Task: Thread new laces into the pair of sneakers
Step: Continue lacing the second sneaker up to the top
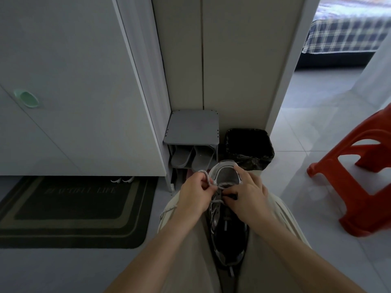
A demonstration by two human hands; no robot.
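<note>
A grey and white mesh sneaker [228,225] with a dark lining lies wedged between my thighs, sole down, its rounded white toe cap pointing away from me and its open heel towards my body. A pale grey woven lace [218,201] crosses the eyelets nearest the toe; the eyelets behind them look unlaced and the dark tongue is bare. One part of the lace loops up out of my left hand [195,195], which pinches it, and a loose strand trails over my left thigh. My right hand [247,197] grips the forefoot.
</note>
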